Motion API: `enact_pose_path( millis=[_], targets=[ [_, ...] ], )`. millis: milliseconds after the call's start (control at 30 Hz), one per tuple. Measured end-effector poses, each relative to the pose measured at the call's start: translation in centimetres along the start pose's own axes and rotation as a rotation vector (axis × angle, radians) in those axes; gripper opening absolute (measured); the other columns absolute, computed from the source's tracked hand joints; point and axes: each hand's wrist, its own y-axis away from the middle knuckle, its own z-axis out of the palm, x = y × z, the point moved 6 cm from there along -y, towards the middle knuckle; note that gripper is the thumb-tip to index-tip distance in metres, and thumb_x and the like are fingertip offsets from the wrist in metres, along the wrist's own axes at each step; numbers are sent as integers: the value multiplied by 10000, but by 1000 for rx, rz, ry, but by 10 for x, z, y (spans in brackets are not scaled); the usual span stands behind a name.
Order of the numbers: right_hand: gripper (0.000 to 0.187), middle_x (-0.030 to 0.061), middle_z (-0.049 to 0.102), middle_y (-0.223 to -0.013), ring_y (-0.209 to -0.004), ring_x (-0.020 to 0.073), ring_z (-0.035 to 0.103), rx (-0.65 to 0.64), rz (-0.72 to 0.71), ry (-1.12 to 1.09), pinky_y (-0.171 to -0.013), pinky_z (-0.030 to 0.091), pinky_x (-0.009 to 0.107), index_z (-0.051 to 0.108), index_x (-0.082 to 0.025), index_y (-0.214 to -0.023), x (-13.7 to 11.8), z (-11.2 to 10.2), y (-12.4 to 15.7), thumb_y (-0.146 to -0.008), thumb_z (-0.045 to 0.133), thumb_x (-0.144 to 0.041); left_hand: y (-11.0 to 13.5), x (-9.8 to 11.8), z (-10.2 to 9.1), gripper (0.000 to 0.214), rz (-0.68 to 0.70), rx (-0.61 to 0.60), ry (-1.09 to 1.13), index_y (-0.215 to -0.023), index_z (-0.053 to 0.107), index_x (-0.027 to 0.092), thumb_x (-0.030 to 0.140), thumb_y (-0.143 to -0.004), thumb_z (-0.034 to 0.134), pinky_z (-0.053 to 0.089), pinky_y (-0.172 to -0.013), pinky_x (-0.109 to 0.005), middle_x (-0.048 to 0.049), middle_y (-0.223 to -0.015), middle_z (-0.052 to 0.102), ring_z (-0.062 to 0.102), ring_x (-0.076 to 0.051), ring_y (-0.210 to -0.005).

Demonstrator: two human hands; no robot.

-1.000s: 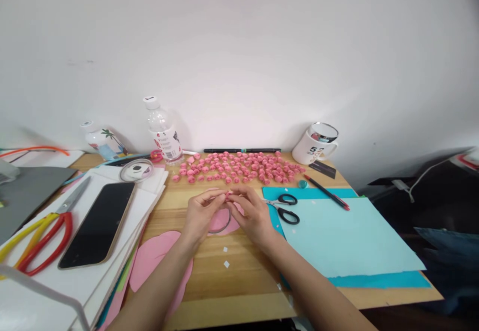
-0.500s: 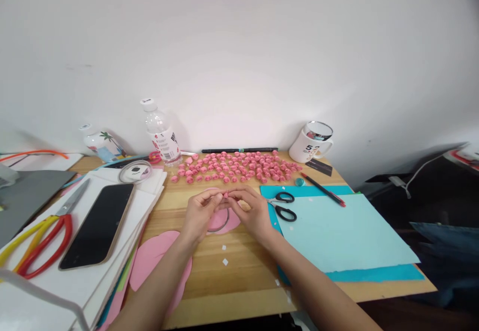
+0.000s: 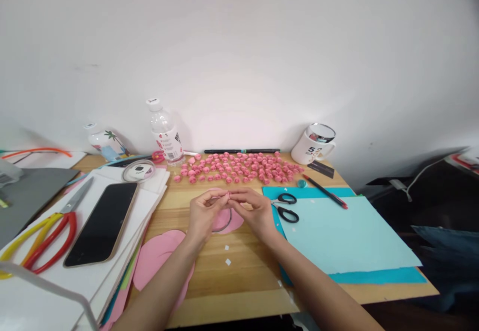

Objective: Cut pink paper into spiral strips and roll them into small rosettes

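My left hand [image 3: 206, 212] and my right hand [image 3: 254, 213] meet over the middle of the table, fingertips pinched together on a small piece of pink paper [image 3: 228, 196]. Most of that piece is hidden by the fingers, so its shape is unclear. Below the hands lies a pink paper sheet [image 3: 236, 224] with a dark ring-like curve [image 3: 226, 227] on it. Beyond the fingers spread many small pink paper rosettes [image 3: 243, 167]. By my left forearm rest pink round-edged paper cutouts [image 3: 159, 256], partly covered by the arm.
Black-handled scissors [image 3: 288, 215] lie on pale blue paper [image 3: 348, 236] at right, near a pen [image 3: 325, 191] and a mug [image 3: 312, 144]. Leftward are a phone [image 3: 103, 226], red-yellow scissors [image 3: 56, 236] on a paper stack, tape [image 3: 138, 170] and a bottle [image 3: 168, 141].
The whole scene has shifted slightly to the right in view. Both hands stay together on the pink paper piece, with only small finger movements.
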Motion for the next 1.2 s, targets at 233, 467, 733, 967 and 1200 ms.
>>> enact_pose_path(
  millis=[233, 467, 733, 967, 1200],
  targets=[
    [171, 35, 670, -835, -723, 145, 636, -49, 114, -85, -693, 550, 296, 646, -192, -910, 0, 1, -5, -740, 649, -211, -1, -2, 1, 202, -31, -46, 22, -729, 673, 120, 226, -585, 768, 562, -718, -290, -25, -747, 689, 654, -139, -681],
    [157, 32, 627, -786, -687, 136, 609, -194, 59, 86, -636, 531, 268, 701, -213, -881, 0, -8, -14, -743, 625, -223, -1, -2, 3, 240, -55, -105, -44, -789, 639, 114, 219, -597, 737, 554, -716, -317, -64, -782, 712, 683, -200, -742],
    [175, 60, 637, -792, -674, 151, 597, -253, 80, 707, -643, 472, 257, 690, -159, -836, 43, -56, -51, -739, 549, -121, -6, 20, -14, 114, 126, 80, -252, -744, 627, 140, 159, -632, 645, 542, -669, -283, -26, -661, 684, 674, -171, -656],
    [151, 67, 679, -921, -855, 201, 604, -417, 125, 1080, -618, 392, 235, 677, -199, -860, 53, -50, -57, -785, 546, -192, -11, 18, -17, 114, 168, 92, -251, -734, 627, 140, 160, -622, 622, 526, -586, -253, -22, -678, 657, 650, -150, -627],
    [153, 74, 661, -954, -881, 204, 589, -399, 102, 1087, -650, 396, 251, 672, -195, -893, 55, -57, -58, -787, 562, -205, -10, 20, -15, 106, 174, 76, -262, -722, 627, 145, 161, -620, 607, 521, -582, -249, -18, -651, 652, 641, -147, -620]
  ],
)
